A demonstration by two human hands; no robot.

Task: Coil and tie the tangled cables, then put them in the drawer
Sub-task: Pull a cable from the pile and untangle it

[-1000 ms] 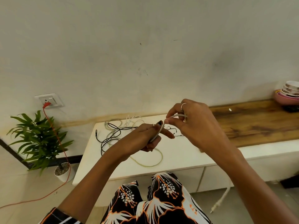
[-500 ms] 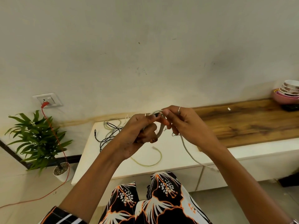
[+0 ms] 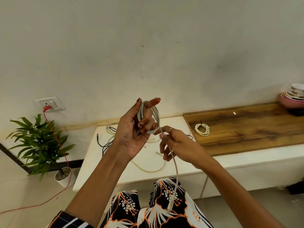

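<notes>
A grey cable [image 3: 175, 168] is looped in a small coil around the fingers of my left hand [image 3: 133, 129], which is raised palm toward me with two fingers curled on the loops. My right hand [image 3: 177, 143] pinches the cable just below the coil; the free end with its plug hangs down over my lap. Behind my hands, a tangle of black and pale cables [image 3: 108, 139] lies on the white cabinet top [image 3: 92, 165]. A coiled, tied white cable [image 3: 202, 129] rests on the wooden board [image 3: 246, 125]. The drawer fronts [image 3: 230, 180] below are closed.
A potted plant [image 3: 39, 145] stands on the floor at the left. A red cord [image 3: 56, 139] runs from a wall socket [image 3: 49, 103] down to the floor. Stacked bowls [image 3: 294, 96] sit at the far right of the board.
My left hand has risen and turned palm toward me with more loops around its fingers. My right hand has dropped lower along the cable. The tied white coil on the board has come into sight.
</notes>
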